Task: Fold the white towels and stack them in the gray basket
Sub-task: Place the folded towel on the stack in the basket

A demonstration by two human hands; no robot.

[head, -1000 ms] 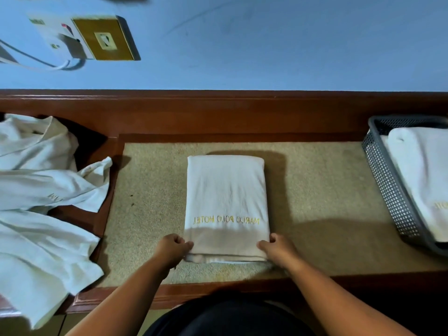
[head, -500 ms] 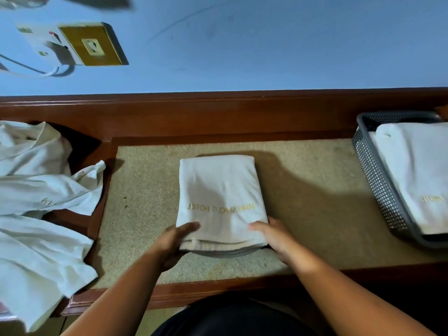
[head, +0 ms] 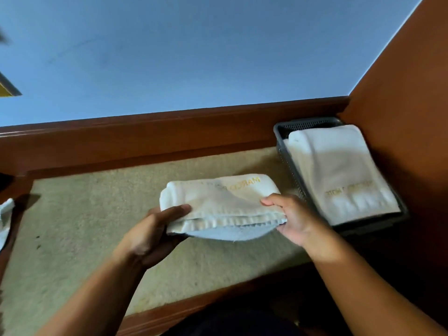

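Observation:
A folded white towel (head: pixel 218 202) with gold lettering is lifted off the beige surface, held between both hands. My left hand (head: pixel 155 229) grips its near left corner, thumb on top and fingers underneath. My right hand (head: pixel 291 217) grips its near right corner the same way. Just to the right stands the gray basket (head: pixel 286 151), holding a folded white towel (head: pixel 339 175) with gold lettering on top. The held towel's right end is close to the basket's left wall.
The beige mat (head: pixel 84 226) lies inside a brown wooden frame (head: pixel 169 141). A brown wooden panel (head: pixel 407 105) rises right behind the basket. Unfolded white towels (head: pixel 6 214) peek in at the left edge. A blue wall (head: pixel 194 57) stands behind.
Both hands have lifted the folded towel off the mat and carried it to the right toward the basket. The view has swung right, so the loose towel pile has nearly left the frame.

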